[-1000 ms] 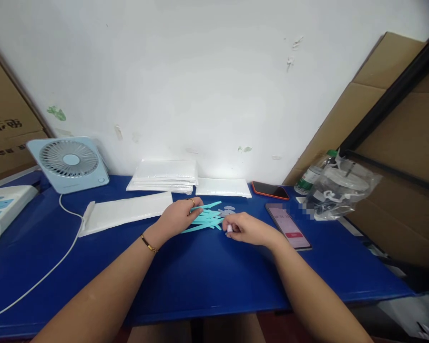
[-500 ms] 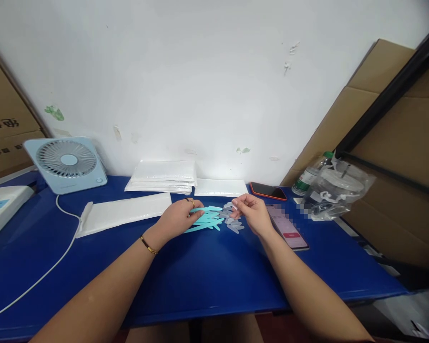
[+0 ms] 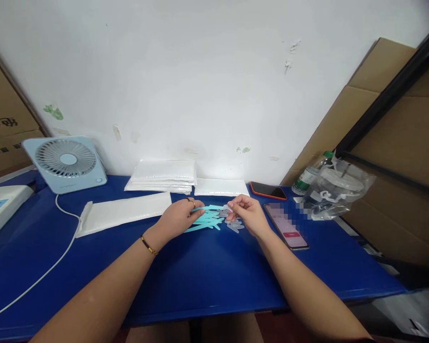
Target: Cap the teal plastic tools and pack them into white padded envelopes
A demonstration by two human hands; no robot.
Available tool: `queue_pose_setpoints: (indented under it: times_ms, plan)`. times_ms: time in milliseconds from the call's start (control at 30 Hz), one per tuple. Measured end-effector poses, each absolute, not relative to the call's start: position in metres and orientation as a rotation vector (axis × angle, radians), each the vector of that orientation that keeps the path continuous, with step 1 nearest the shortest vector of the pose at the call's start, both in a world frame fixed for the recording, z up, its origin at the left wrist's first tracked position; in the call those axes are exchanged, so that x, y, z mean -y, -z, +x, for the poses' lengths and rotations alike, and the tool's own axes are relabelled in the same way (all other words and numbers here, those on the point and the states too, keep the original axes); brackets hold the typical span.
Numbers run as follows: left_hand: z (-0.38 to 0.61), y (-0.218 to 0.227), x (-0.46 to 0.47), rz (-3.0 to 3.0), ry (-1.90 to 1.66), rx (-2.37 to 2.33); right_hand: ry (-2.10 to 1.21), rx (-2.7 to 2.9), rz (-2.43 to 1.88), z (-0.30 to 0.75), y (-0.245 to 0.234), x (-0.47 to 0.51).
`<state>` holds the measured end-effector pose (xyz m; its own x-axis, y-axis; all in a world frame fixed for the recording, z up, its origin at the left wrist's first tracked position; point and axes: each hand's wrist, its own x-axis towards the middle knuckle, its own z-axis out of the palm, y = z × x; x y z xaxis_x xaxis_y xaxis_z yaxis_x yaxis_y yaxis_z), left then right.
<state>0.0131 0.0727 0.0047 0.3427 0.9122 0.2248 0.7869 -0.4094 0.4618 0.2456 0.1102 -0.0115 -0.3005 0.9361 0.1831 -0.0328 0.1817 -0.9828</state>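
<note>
A small heap of thin teal plastic sticks (image 3: 208, 220) lies on the blue table (image 3: 200, 276), with several pale translucent caps (image 3: 235, 225) beside it. My left hand (image 3: 178, 216), with a ring and a gold bracelet, pinches one teal stick (image 3: 210, 208) by its end, just above the heap. My right hand (image 3: 246, 213) is raised a little, fingers pinched on a small pale cap (image 3: 226, 207) held at the stick's free end.
A white padded envelope (image 3: 123, 212) lies left of my hands, with stacked envelopes (image 3: 162, 175) behind. A blue desk fan (image 3: 66, 163) and its white cable (image 3: 46, 271) stand left. Two phones (image 3: 286, 225) (image 3: 268, 190), a bottle (image 3: 309, 175) and a plastic bag (image 3: 338, 188) are right.
My right hand lifted from the table with a pale cap and brought it to the tip of the teal stick. My left hand stayed in place holding that stick.
</note>
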Motion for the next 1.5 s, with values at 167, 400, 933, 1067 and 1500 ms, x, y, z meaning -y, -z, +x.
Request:
queue_pose_setpoints:
  times_ms: [167, 400, 933, 1067, 1500]
  plan:
    - [0.011, -0.005, -0.074, 2.351, -0.676, -1.537, -1.23, 1.438, -0.88, 0.256, 0.008, -0.115]
    - [0.009, -0.003, -0.074, 2.364, -0.673, -1.566, -0.988, 1.614, -0.841, 0.256, 0.011, -0.114]
    - [0.02, 0.003, -0.071, 2.429, -0.6, -1.496, -0.911, 1.889, -0.834, 0.242, 0.018, -0.107]
    - [0.012, 0.012, -0.077, 2.352, -0.648, -1.565, -0.842, 1.869, -0.904, 0.254, 0.014, -0.115]
    - [0.02, 0.008, -0.064, 2.513, -0.227, -1.386, -0.883, 1.837, -1.073, 0.24, 0.043, -0.145]
